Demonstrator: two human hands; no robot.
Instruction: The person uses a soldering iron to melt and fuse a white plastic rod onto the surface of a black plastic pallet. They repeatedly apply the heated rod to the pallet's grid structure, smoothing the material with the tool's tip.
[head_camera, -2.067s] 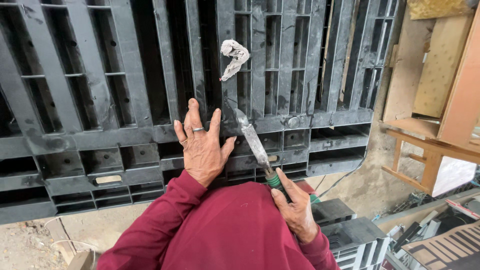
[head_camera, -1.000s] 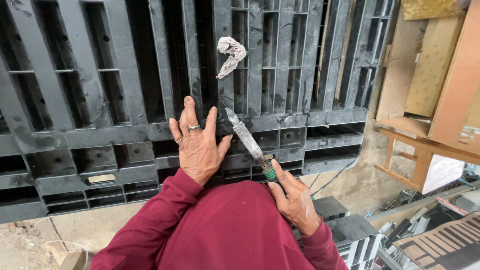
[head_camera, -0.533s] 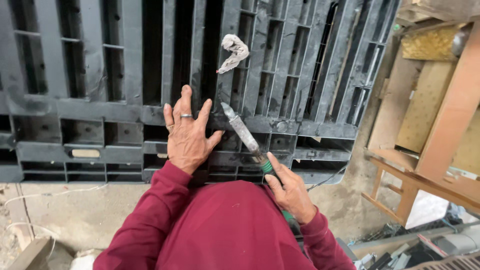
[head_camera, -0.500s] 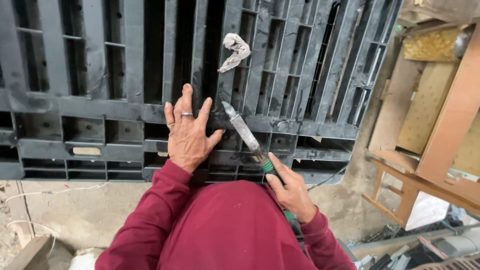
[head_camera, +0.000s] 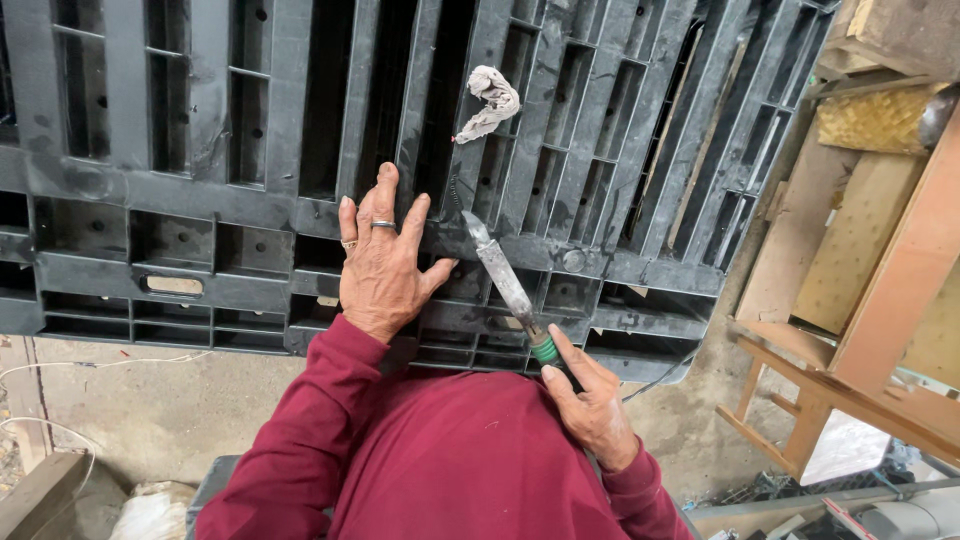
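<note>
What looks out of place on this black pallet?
A crumpled dirty rag sits wedged between the slats of the black plastic pallet, above the left hand and the blade of the tool held by the right hand.

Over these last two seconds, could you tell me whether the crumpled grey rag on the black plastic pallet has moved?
No. The crumpled grey rag sits on the same slat of the black plastic pallet; only the camera shifted.

Green-handled flat blade (head_camera: 505, 285), tip touching black pallet (head_camera: 200, 190)

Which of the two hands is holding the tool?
The right hand: it grips the green-collared handle of the metal blade. The left hand lies flat, fingers spread, on the black plastic pallet.
</note>
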